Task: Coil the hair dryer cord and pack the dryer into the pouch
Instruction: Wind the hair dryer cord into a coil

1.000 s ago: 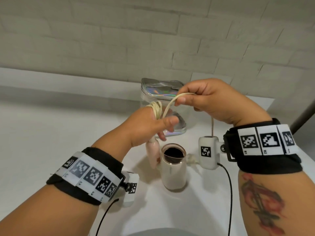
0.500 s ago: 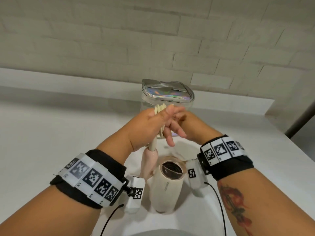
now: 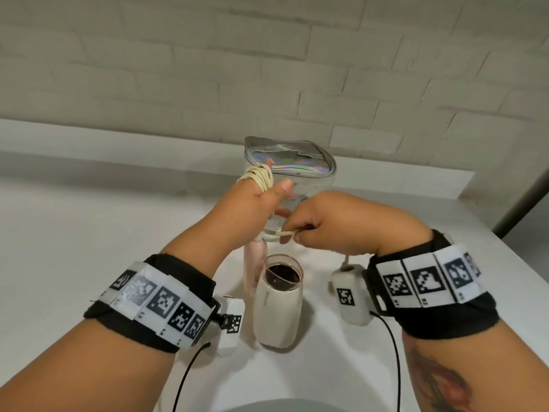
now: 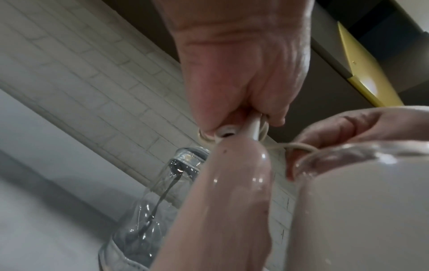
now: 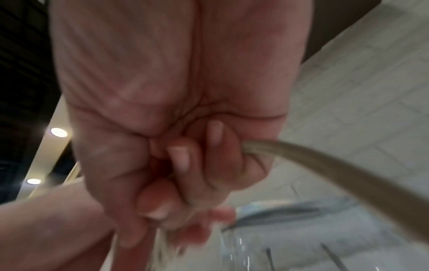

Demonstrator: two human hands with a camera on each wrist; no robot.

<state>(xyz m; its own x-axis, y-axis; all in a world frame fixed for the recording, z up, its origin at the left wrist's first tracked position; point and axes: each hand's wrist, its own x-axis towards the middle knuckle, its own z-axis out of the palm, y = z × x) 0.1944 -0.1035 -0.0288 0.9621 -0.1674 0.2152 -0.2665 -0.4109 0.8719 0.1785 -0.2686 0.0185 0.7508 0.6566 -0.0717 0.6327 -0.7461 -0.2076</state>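
Observation:
The cream hair dryer point(image 3: 277, 307) hangs over the white table with its pink handle point(image 3: 255, 264) up and its dark barrel mouth facing me. Several loops of the cream cord point(image 3: 259, 175) are wound around my left hand point(image 3: 252, 200), which grips the cord at the handle's end point(image 4: 254, 128). My right hand point(image 3: 315, 224) sits just right of it and pinches the free run of cord point(image 3: 286, 232) point(image 5: 336, 165), which trails down to the right. The clear pouch point(image 3: 289, 162) with a holographic top stands behind both hands.
A white brick wall point(image 3: 267, 69) and a low ledge run behind the table. The table's right edge point(image 3: 505, 263) slants down past my right wrist. Black cables trail from both wrist cameras toward me.
My right hand has come down from above the left hand, passed beneath it and out to its right side, carrying the cord. The dryer swung a little. The left hand has kept its place.

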